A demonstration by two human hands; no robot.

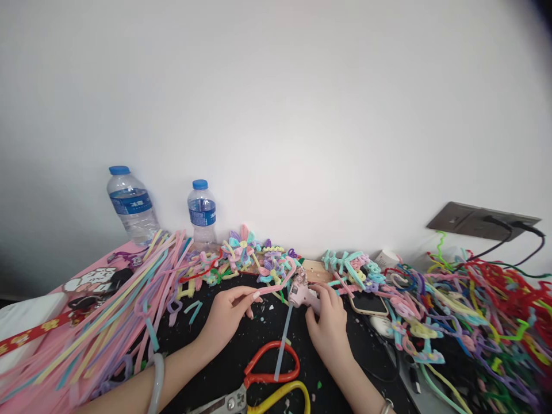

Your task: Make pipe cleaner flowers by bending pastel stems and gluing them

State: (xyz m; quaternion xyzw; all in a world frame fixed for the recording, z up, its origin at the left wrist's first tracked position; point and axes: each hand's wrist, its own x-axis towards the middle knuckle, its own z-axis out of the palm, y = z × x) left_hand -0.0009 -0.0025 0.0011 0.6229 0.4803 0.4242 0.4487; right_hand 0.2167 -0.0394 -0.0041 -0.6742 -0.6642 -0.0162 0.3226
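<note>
Between the thumb and fingers of my left hand (233, 313) is one end of a pink pipe cleaner (281, 283), bent into a hook at its far end. My right hand (328, 316) wraps round the handle of a pale pink hot glue gun (301, 292), whose nozzle points away toward the wall. A translucent glue stick (283, 344) sticks out of the gun's back toward me. The pipe cleaner's bent part lies close to the nozzle; whether they touch I cannot tell. Below the hands lie scissors (272, 376) with one red and one yellow handle.
Long pastel pipe cleaners (112, 313) spread over the left side, two water bottles (202, 213) behind them. Pipe-cleaner flowers (244, 244) line the wall. At right are a phone (368, 303), a tangled pipe-cleaner heap (495, 328) and a wall socket (474, 219) with plugged cables.
</note>
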